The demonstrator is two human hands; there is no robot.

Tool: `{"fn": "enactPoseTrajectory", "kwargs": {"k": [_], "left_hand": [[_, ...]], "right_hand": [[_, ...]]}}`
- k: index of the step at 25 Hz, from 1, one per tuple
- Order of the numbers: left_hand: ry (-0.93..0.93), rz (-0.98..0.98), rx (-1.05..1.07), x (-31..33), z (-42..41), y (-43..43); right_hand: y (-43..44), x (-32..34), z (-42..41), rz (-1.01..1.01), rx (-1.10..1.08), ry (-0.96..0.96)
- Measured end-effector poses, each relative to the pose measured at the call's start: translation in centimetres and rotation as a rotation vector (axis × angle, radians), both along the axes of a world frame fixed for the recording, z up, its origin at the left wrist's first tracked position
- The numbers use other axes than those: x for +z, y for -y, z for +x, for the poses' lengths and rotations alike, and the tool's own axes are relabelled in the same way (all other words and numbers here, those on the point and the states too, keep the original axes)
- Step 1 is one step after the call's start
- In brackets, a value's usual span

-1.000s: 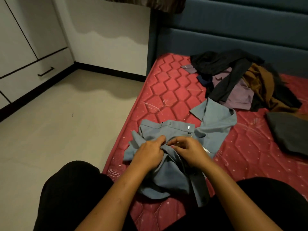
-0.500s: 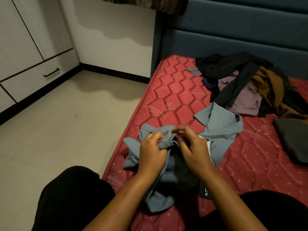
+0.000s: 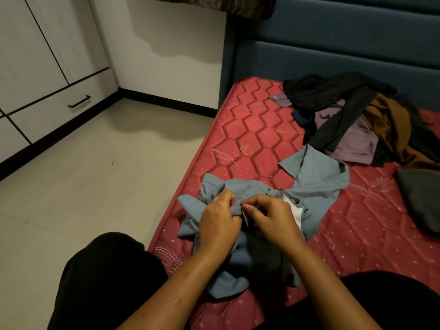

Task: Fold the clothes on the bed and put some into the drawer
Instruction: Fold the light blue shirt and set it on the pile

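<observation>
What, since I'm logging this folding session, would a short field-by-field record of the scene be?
left hand: grips a bunched part of the blue-grey shirt
right hand: pinches the same shirt's fabric beside the left hand
shirt state: crumpled, not yet folded, on the near edge of the red mattress
clothes pile: black, purple and brown garments heaped by the headboard
dark grey garment: lies apart at the right
drawer: closed, across the floor

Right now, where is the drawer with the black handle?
Head view, far left: the drawer sits low in the white wardrobe, across the floor from the red mattress.
</observation>
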State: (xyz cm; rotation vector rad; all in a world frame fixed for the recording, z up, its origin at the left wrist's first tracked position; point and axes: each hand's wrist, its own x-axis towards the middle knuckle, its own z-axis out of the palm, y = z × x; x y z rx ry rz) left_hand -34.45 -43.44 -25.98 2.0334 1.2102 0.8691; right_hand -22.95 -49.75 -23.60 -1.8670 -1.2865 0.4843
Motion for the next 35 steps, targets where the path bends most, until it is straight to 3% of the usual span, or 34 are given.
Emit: {"fn": "enactPoseTrajectory", "kwargs": {"k": [8, 12, 15, 20, 27, 35], "left_hand": [[-0.123, 0.078, -0.067, -0.8, 0.1, -0.2], [-0.225, 0.132, -0.081, -0.8, -0.1, -0.3], [-0.224, 0.109, -0.202, -0.9, -0.2, -0.9], [0.192, -0.44, -0.472, -0.5, -0.9, -3.4], [0.022, -0.382, -0.533, 0.8, -0.2, -2.8], [0.14, -0.352, -0.651, 4.6, -3.6, -1.3]], "right_hand": [[-0.2, -1.1, 0.3, -0.227, -0.028, -0.07], [0.0, -0.8, 0.0, -0.1, -0.045, -0.21], [0.1, -0.7, -0.1, -0.097, -0.092, 0.047], [0.3, 0.0, 0.5, -0.033, -0.153, 0.148], [0.8, 0.0, 0.8, -0.078, -0.17, 0.292], [1.3, 2.9, 4.1, -0.062, -0.285, 0.515]]}}
